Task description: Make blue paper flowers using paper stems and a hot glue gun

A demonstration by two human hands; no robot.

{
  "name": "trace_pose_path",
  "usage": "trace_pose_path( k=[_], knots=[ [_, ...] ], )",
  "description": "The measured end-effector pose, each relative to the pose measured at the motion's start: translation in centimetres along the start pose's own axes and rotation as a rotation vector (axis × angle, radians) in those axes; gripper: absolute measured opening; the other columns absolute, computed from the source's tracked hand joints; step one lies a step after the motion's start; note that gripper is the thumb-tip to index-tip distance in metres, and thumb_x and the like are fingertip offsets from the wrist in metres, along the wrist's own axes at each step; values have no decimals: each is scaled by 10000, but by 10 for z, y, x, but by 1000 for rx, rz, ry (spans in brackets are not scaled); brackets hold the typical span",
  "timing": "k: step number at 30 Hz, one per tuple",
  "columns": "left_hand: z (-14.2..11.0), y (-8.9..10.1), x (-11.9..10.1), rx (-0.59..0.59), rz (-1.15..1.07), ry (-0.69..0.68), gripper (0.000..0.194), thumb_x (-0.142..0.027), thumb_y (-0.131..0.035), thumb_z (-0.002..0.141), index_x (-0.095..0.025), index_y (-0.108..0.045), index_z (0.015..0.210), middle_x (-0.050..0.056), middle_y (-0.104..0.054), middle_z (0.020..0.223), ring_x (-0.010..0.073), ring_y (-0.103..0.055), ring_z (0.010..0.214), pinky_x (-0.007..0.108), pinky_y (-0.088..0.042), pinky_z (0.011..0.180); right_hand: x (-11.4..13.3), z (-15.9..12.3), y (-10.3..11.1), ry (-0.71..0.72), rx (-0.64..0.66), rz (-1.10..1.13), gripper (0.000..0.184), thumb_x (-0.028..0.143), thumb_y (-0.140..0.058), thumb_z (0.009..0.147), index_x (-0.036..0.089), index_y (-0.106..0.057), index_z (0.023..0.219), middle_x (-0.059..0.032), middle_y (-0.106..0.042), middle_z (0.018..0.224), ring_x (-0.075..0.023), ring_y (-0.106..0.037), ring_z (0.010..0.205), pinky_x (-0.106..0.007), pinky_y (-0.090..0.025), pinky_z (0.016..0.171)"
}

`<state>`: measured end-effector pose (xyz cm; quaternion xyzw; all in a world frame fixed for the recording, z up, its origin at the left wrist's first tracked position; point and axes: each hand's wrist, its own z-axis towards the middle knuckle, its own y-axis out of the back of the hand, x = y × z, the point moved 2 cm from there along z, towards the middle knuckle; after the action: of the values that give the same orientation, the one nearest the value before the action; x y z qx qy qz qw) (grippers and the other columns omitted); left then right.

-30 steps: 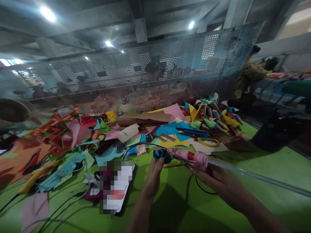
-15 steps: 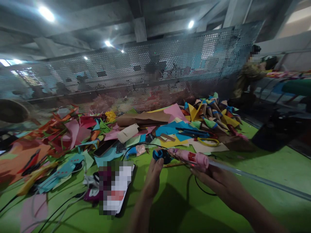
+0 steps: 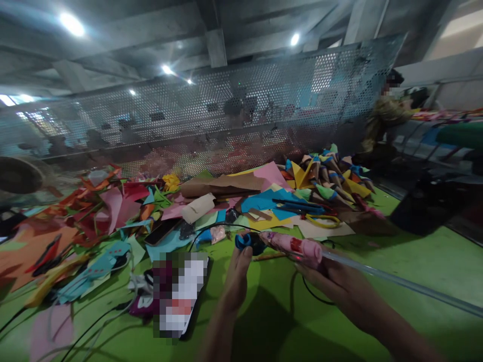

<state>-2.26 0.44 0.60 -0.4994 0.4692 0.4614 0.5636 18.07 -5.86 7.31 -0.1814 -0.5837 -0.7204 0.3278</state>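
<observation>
Between the thumb and fingers of your left hand (image 3: 237, 276), you pinch a small roll of blue paper (image 3: 243, 242). Your right hand (image 3: 335, 276) is wrapped around a pink tool (image 3: 289, 243), its tip aimed at the roll; whether they touch you cannot tell. Behind that grip extends a clear rod (image 3: 381, 271). Left of your hands, a lit phone (image 3: 190, 289) lies on the green table (image 3: 422, 281).
</observation>
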Motion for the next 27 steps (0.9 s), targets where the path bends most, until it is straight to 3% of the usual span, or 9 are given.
trace_pose_path(
  k=[8, 16, 21, 27],
  knots=[
    [10, 1, 23, 16, -53, 12, 658, -620, -593, 808, -178, -608, 1296, 114, -569, 1426, 320, -415, 1400, 446, -257, 1197, -4, -3, 0, -25, -11, -21, 374, 495, -439, 959, 246, -708, 1031, -69, -751, 982, -264, -700, 874, -361, -557, 765],
    [-3, -3, -6, 14, -43, 7, 545, -555, -608, 832, -183, -651, 1228, 116, -660, 1303, 335, -467, 1364, 472, -316, 1175, 3, 0, -2, 3, 56, 104, 351, 490, -452, 969, 259, -686, 1096, -76, -726, 1128, -279, -670, 1043, -404, -524, 935],
    [-3, -5, -15, 17, -41, 8, 508, -545, -640, 804, -197, -677, 1173, 110, -692, 1230, 349, -486, 1345, 486, -344, 1161, 6, 1, -4, -1, 32, 121, 361, 470, -487, 954, 246, -672, 1168, -76, -739, 1110, -284, -687, 993, -396, -548, 885],
    [-4, -5, -18, 3, -39, -4, 574, -602, -630, 795, -184, -666, 1186, 126, -670, 1271, 350, -456, 1369, 480, -324, 1168, 0, -1, -2, -31, 13, 42, 374, 496, -461, 953, 249, -703, 1096, -85, -746, 1056, -298, -675, 1021, -411, -539, 893]
  ],
)
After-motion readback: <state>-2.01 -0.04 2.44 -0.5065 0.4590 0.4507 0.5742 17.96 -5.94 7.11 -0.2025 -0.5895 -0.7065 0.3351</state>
